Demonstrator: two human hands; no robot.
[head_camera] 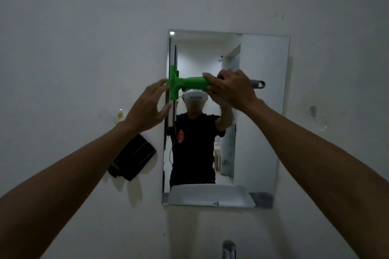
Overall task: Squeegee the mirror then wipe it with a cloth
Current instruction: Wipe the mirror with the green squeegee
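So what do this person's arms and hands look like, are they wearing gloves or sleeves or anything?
No gloves. The left hand and the right hand are bare, with no rings or watch that I can make out. Both forearms are uncovered down to the frame's edge, so no sleeves show there. The mirror reflects a dark short-sleeved shirt with a small red mark on the chest.

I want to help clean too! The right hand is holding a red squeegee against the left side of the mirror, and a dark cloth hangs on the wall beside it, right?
Nearly. The squeegee is green, not red. The head view shows the right hand holding it against the left side of the mirror, with the dark cloth hanging on the wall beside it.
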